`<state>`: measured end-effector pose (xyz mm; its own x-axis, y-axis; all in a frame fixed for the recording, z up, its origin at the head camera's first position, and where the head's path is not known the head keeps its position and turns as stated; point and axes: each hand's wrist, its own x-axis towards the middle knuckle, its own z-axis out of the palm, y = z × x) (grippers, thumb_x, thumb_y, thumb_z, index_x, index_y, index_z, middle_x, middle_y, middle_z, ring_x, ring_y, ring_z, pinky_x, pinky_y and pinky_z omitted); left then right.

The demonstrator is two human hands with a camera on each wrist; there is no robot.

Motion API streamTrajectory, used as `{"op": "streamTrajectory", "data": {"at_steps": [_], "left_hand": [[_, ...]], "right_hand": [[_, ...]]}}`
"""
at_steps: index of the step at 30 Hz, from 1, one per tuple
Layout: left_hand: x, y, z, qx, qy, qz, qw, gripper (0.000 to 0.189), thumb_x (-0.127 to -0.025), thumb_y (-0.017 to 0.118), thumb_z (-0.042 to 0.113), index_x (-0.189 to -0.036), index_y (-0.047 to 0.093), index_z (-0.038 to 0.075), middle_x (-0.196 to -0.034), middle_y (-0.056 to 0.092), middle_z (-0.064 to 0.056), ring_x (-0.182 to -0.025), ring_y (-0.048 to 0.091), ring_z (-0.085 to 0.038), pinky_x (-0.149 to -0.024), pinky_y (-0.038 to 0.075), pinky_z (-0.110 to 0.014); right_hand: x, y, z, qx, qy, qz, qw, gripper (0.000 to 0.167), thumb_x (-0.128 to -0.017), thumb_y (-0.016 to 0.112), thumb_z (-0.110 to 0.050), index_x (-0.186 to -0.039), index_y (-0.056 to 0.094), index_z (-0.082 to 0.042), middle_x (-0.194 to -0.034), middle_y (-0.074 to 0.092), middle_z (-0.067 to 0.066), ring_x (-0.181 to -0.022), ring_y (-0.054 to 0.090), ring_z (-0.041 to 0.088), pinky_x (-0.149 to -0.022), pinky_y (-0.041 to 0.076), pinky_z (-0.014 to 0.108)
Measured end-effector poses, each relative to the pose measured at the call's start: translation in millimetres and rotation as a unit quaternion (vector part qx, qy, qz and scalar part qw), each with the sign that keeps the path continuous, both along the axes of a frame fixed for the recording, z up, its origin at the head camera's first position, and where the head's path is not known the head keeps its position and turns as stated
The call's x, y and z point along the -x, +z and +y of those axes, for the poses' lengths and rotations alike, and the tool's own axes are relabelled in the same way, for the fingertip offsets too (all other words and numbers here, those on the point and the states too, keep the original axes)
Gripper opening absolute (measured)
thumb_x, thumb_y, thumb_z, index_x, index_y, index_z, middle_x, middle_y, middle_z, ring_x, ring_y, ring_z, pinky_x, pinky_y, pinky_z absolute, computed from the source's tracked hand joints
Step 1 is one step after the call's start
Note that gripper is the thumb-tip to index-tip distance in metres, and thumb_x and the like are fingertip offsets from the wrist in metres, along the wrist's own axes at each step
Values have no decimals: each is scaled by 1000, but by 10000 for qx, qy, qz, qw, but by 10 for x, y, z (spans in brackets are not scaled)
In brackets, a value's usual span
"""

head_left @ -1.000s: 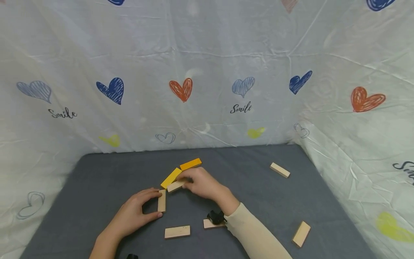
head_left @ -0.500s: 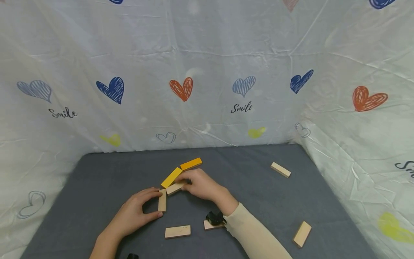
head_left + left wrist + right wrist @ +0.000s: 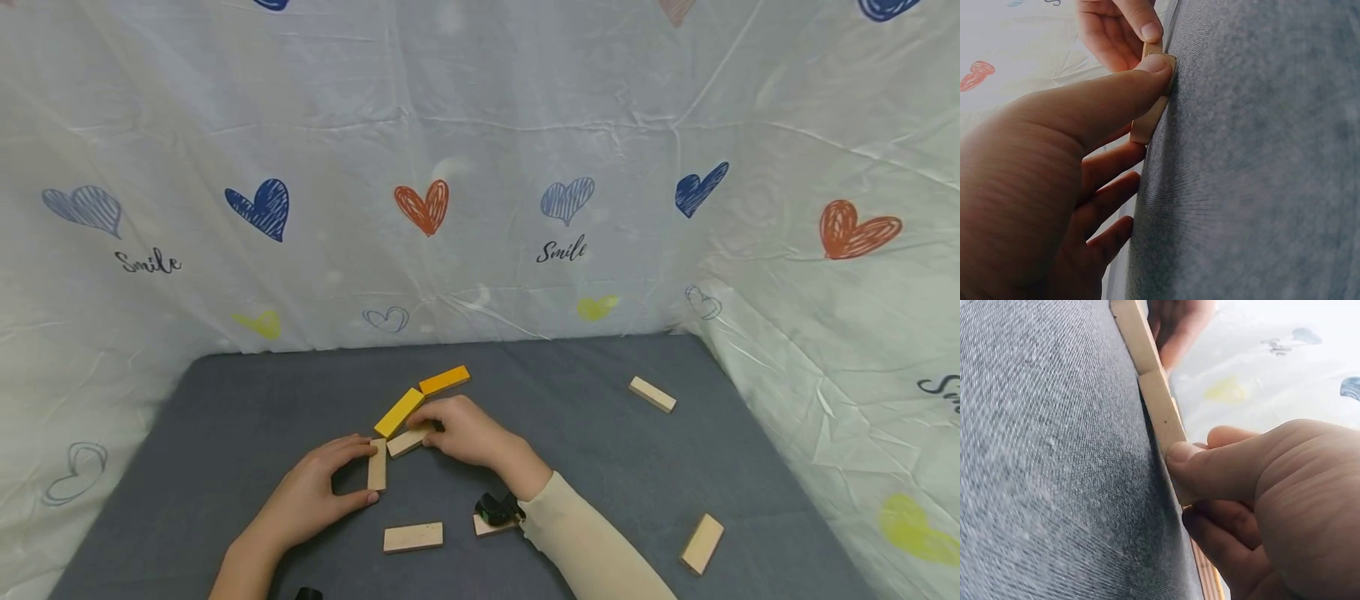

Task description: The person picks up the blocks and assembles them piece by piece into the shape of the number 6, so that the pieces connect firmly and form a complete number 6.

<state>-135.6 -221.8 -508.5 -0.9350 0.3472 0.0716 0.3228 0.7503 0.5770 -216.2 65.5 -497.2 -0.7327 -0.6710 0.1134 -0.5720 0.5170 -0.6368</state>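
Observation:
My left hand [image 3: 311,487] holds a plain wooden block [image 3: 377,465] lengthwise between thumb and fingers on the dark cloth. Its long side points away from me. With thumb and fingertips, my right hand [image 3: 467,429] pinches a second plain wooden block [image 3: 406,442], slanted, its left end right at the top of the first. In the right wrist view this pinched block [image 3: 1163,409] meets the other block [image 3: 1137,336] end to end. Just behind lies a yellow block [image 3: 399,412], angled the same way, and an orange-yellow block [image 3: 445,380] continues from its far end.
One plain block [image 3: 413,537] lies in front of the hands. Another block [image 3: 491,525] is partly hidden under the right wrist's black camera [image 3: 497,508]. Farther right are a block [image 3: 652,394] near the back and a block [image 3: 702,544] nearer me. A heart-printed curtain [image 3: 480,167] hangs behind the table.
The right hand and its block have shifted very slightly toward me, the block's slant adjusting a little. My left hand stays on its block.

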Motion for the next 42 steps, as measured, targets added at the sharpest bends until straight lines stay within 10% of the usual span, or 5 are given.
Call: {"op": "streamTrajectory", "data": {"at_steps": [42], "left_hand": [[-31, -15, 12, -35, 21, -11, 10000, 66, -87, 91, 56, -143, 73, 25, -153, 64, -5, -147, 55, -38, -114, 48, -68]], "right_hand": [[-58, 131, -1, -13, 62, -119, 9999, 35, -100, 85, -17, -134, 79, -15, -127, 77, -6, -115, 71, 9, -98, 58, 23]]}}
